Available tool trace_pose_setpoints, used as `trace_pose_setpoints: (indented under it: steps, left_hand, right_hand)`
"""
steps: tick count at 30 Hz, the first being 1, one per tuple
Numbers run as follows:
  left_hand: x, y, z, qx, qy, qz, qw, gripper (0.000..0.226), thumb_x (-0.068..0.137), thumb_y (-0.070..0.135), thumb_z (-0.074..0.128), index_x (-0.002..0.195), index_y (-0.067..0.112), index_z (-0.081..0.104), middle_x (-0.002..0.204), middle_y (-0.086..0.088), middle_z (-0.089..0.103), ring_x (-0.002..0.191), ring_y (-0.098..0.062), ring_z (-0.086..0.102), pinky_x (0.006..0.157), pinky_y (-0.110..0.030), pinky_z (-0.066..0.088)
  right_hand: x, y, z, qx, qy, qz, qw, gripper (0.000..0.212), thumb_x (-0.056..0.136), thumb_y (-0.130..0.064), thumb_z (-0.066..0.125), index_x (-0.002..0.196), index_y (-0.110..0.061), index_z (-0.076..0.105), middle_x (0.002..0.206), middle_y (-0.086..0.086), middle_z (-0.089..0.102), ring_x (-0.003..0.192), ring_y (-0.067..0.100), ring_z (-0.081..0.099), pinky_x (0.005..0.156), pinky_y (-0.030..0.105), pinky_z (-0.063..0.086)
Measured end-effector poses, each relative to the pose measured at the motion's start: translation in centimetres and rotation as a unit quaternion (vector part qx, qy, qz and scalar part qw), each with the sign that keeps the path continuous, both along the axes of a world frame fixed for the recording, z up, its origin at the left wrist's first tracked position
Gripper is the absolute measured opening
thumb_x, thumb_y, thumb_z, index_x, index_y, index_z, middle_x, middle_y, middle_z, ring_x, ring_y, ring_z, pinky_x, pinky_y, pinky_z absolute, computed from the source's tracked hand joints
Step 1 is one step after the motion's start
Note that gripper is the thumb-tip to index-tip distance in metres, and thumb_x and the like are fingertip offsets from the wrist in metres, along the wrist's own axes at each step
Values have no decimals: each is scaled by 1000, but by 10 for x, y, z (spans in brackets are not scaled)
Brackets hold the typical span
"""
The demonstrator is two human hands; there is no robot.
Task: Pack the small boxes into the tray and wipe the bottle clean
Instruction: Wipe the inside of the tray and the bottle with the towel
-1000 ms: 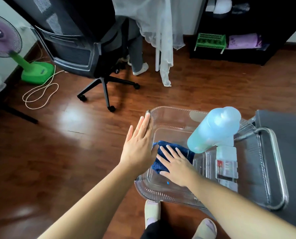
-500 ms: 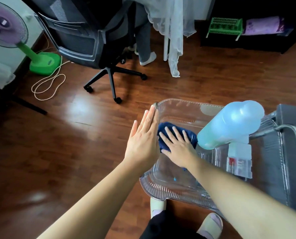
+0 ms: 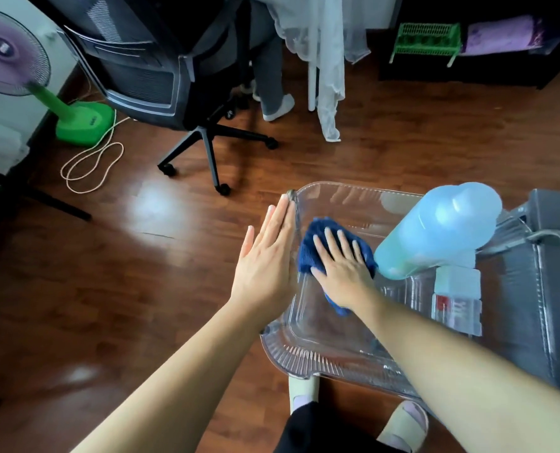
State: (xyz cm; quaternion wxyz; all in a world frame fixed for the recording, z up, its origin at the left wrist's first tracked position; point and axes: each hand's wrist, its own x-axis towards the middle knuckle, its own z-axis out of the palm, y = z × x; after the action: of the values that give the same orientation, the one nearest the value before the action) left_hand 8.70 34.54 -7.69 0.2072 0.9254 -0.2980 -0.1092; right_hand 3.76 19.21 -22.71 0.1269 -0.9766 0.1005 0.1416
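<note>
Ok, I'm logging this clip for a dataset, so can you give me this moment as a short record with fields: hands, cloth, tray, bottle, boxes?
left hand: flat, fingers straight, against the tray's outer left wall
right hand: palm down, fingers spread, pressing the cloth
cloth: dark blue, bunched, inside the tray near its left wall
tray: clear plastic, overhanging a grey surface
bottle: pale blue, translucent, in the tray's right part, not touched by either hand
boxes: one small clear box with a red label, in front of the bottle
</note>
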Motion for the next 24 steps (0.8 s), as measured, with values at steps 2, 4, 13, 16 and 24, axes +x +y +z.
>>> trace_pose_setpoints:
  steps: [2,4,13,16,24]
  left_hand:
    - [2,-1,-2,-1,-4,2,1000,83,85,2,40,154,26,-1,159,18,-10,141,2,-13,116,-35,-2]
    - [2,-1,-1,-3,2,6,1000,83,85,2,38,154,27,-1,160,16,-8,141,1,-13,116,-36,-1]
    - [2,-3,5,2,11,11,1000,82,86,0,33,154,28,-4,159,19,-12,145,-4,-11,116,-38,-4]
    - [2,-3,3,-5,16,12,1000,83,84,1,32,154,28,-3,158,20,-12,142,0,-13,116,-37,-4]
    - [6,-4,3,-8,12,14,1000,75,85,15,26,154,29,0,160,19,-7,140,2,-14,116,-37,-4]
  right_hand:
    - [20,6,3,14,11,-15,1000,64,97,-50,29,152,-27,3,162,2,-2,149,29,-2,118,49,0]
    - [9,12,0,9,16,55,998,64,97,-52,27,151,-30,1,162,0,-2,149,28,-5,118,48,-5]
    - [-116,-41,13,59,128,318,938,80,91,-8,42,147,-47,2,150,-25,-16,142,7,-19,119,39,-13]
    - [-117,-59,12,20,125,290,948,81,94,-21,42,139,-50,-18,149,-23,-23,142,10,-21,115,36,-17]
    - [-54,8,5,12,40,164,986,64,98,-46,33,150,-37,-4,160,-7,-10,148,22,-12,116,43,-13]
